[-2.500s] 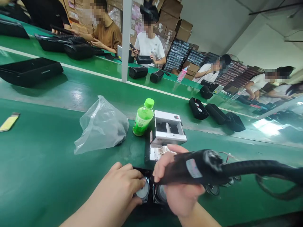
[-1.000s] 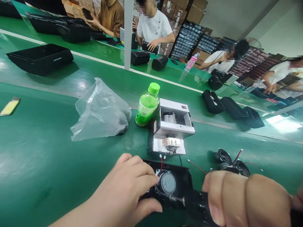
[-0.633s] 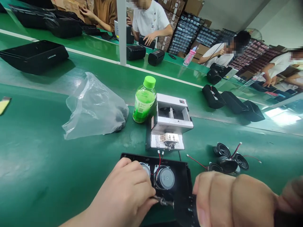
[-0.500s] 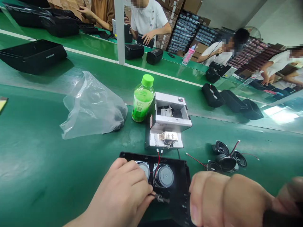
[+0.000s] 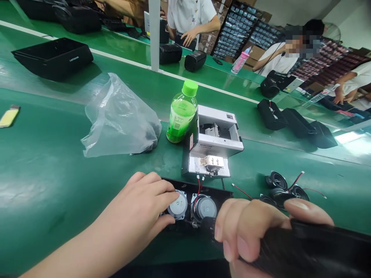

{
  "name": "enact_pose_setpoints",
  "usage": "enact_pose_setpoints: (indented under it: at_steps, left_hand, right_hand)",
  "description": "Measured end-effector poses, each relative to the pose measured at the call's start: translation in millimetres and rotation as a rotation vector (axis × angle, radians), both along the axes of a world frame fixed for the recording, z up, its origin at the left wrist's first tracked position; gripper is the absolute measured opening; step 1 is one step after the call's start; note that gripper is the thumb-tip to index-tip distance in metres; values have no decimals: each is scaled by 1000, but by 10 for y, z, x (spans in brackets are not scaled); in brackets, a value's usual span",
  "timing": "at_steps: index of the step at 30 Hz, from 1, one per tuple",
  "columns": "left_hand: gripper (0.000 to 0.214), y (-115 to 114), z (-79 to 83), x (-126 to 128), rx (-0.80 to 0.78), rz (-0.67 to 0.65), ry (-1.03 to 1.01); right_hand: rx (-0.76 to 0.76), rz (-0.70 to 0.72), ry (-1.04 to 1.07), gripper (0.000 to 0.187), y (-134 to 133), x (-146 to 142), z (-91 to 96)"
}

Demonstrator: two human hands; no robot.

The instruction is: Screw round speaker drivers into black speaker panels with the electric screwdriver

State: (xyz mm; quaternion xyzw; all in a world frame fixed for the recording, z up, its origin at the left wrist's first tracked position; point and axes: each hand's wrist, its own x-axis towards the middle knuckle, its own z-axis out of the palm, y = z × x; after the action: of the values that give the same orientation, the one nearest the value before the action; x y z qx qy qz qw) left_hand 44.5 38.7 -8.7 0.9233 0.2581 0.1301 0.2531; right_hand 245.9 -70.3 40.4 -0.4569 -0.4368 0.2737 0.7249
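Observation:
A black speaker panel (image 5: 216, 193) lies on the green bench in front of me, with two round silver speaker drivers (image 5: 203, 207) and red wires set in it. My left hand (image 5: 139, 208) rests on the panel's left end, fingers curled around the left driver (image 5: 177, 204). My right hand (image 5: 255, 227) is wrapped around a black electric screwdriver (image 5: 313, 251), its tip at the panel's near edge beside the right driver.
A white screw-feeder box (image 5: 216, 144), a green bottle (image 5: 182, 114) and a clear plastic bag (image 5: 121, 116) stand behind the panel. Loose black speakers with wires (image 5: 282, 187) lie to the right. Black housings (image 5: 295, 123) ride the conveyor; other people work at the far side.
My left hand let go of the screwdriver's tip and moved back onto the left driver. The screwdriver swung lower, with its body now lying across the bottom right.

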Motion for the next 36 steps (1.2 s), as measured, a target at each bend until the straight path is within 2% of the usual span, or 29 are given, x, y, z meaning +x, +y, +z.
enact_pose_setpoints:
  at_steps: [3, 8, 11, 15, 19, 22, 26, 30, 34, 36]
  left_hand:
    - [39, 19, 8, 67, -27, -40, 117]
    - [29, 36, 51, 151, -53, -57, 195]
    - [27, 50, 63, 151, -59, -56, 181]
    - [29, 51, 56, 149, -51, -48, 180]
    - [27, 41, 57, 144, -48, -47, 184]
    - [27, 41, 54, 136, -49, -45, 178]
    - [32, 41, 38, 130, -37, -37, 159]
    - [31, 26, 19, 122, -49, -35, 145]
    - [31, 32, 16, 93, -60, -34, 134]
    - [29, 38, 25, 64, -66, -36, 98]
  right_hand:
    - [58, 12, 41, 25, -38, -44, -109]
    - [-160, 98, 48, 46, -4, 67, -91]
    - [-211, 109, 49, 47, 47, 95, -40]
    - [-193, 111, 40, 43, 16, 56, -78]
    - [-54, 102, 84, 26, -43, -19, -168]
    - [22, 108, 111, 32, -14, -38, -190]
    - [-73, 256, 26, 48, 30, -30, -195]
    - [47, 110, 42, 30, -37, -62, -224]
    - [47, 75, -5, 27, -98, -53, -210]
    - [-1, 58, -70, 28, -125, 11, -209]
